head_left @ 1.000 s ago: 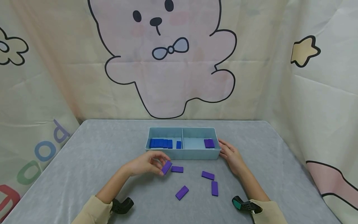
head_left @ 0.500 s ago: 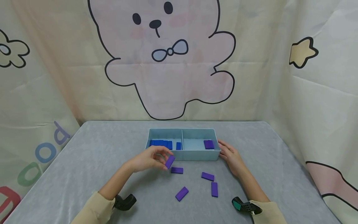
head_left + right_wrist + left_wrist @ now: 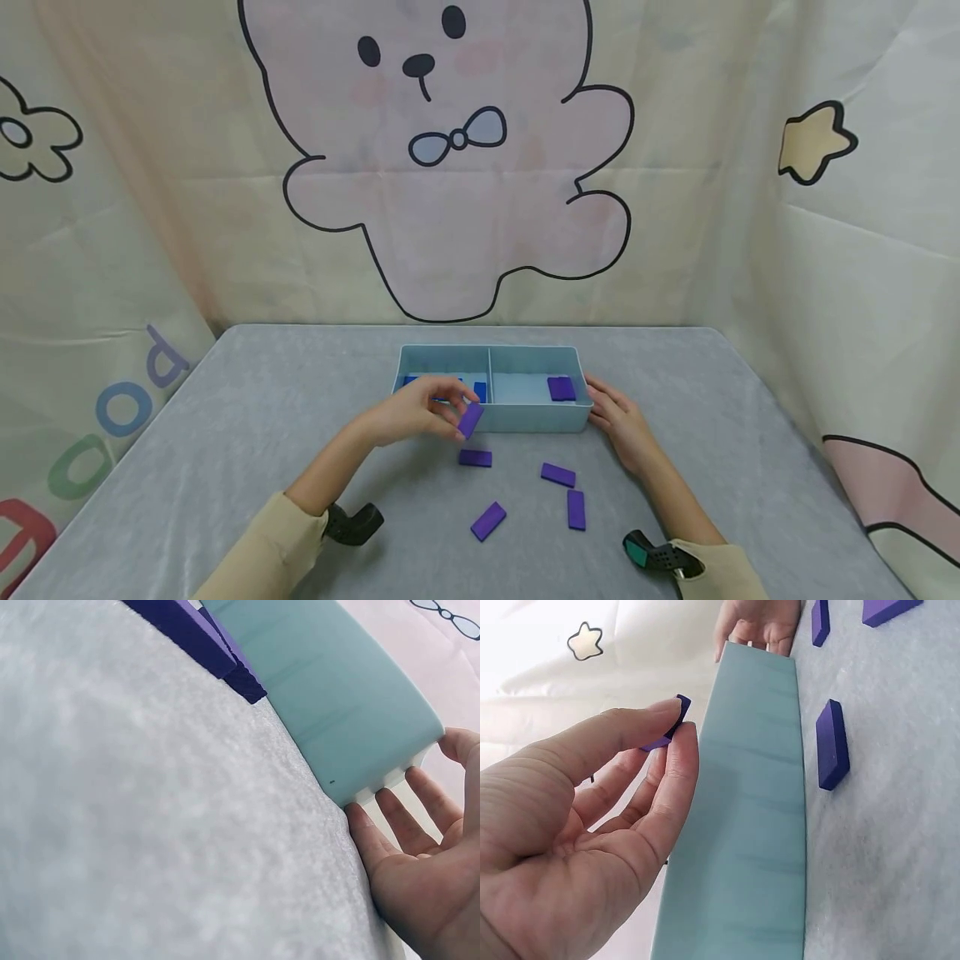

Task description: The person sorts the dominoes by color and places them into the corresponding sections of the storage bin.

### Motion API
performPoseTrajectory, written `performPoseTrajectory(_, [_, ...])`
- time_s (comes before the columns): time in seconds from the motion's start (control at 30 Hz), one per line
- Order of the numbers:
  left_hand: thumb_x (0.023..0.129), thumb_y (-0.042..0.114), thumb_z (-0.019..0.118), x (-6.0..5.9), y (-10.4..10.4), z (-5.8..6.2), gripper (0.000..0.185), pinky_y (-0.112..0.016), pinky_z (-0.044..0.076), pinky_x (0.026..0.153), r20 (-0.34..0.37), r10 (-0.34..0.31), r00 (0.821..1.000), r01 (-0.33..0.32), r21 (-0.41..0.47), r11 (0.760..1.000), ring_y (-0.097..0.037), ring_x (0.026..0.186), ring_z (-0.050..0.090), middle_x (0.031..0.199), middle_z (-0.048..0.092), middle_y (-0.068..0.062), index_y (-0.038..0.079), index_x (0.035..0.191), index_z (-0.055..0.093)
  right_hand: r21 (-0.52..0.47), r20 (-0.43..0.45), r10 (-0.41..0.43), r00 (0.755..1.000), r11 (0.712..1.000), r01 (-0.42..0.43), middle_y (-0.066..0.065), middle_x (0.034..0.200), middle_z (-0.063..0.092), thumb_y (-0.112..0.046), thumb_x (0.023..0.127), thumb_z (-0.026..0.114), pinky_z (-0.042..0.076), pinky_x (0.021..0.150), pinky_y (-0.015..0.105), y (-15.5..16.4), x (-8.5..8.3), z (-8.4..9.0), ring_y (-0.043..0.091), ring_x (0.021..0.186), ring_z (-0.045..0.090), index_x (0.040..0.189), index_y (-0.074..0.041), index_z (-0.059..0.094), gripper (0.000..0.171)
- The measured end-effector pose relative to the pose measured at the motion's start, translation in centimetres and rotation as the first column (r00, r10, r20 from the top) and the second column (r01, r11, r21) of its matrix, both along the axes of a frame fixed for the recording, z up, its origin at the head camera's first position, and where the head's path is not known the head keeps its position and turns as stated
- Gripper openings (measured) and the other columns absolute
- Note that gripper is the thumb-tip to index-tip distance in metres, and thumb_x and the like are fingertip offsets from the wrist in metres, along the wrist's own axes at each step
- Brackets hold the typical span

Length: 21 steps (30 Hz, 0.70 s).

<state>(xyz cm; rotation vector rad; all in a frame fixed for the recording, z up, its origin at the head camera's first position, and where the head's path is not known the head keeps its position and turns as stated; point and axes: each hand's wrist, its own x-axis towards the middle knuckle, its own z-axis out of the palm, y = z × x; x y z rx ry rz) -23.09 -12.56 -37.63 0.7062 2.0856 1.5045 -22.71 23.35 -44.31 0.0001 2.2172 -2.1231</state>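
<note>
Between thumb and fingertips, my left hand pinches a purple rectangular block, held tilted at the front wall of the light-blue divided box. The left wrist view shows the block's edge at the fingertips, the rest covered by the fingers. My right hand rests against the box's right end; in the right wrist view its extended fingertips touch the end wall. Purple blocks lie in the right compartment. Blue blocks lie in the left one, mostly hidden behind my left hand.
Several loose purple blocks lie on the grey cloth-covered table before the box: one flat block just below the left hand, a slanted block nearer, and a pair to the right. A printed curtain hangs behind.
My left hand has risen and moved right with the purple block, from above the table to the box's front wall, now covering most blue blocks. My right hand has stayed at the box's end.
</note>
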Motion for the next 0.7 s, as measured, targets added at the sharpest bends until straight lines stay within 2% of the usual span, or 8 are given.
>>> performPoseTrajectory(0.33, [0.089,-0.005,0.078,-0.5,1.2,0.5,0.045,-0.031,0.062,0.085,0.061,0.065,0.996,-0.066,0.02,0.998,-0.019,0.095,0.071,0.109,0.063,-0.008,0.0,0.131,0.065,0.0,-0.006,-0.003,1.0,1.0,0.003,0.027,0.166,0.036,-0.025,0.115,0.045,0.051,0.095,0.013,0.0,0.1,0.0,-0.004,0.108,0.064,0.162,0.005,0.034,0.057])
performPoseTrajectory(0.5, [0.089,-0.005,0.078,-0.5,1.6,0.6,0.046,-0.03,0.061,0.084,0.086,0.072,0.994,-0.076,0.044,0.996,-0.017,0.096,0.07,0.109,0.063,-0.007,0.0,0.132,0.064,0.013,-0.01,0.002,1.0,1.0,-0.002,0.027,0.166,0.035,-0.027,0.115,0.046,0.051,0.095,0.012,0.0,-0.1,-0.1,-0.004,0.109,0.064,0.162,0.005,0.033,0.059])
performPoseTrajectory(0.7, [0.09,-0.003,0.078,-0.9,1.9,0.3,0.044,-0.03,0.061,0.084,0.084,0.078,0.993,-0.083,0.062,0.995,-0.017,0.096,0.069,0.11,0.062,-0.008,-0.001,0.131,0.064,0.014,-0.011,0.006,1.0,1.0,-0.006,0.027,0.166,0.035,-0.027,0.115,0.046,0.051,0.094,0.013,0.0,0.0,-0.1,-0.005,0.107,0.064,0.162,0.006,0.033,0.059])
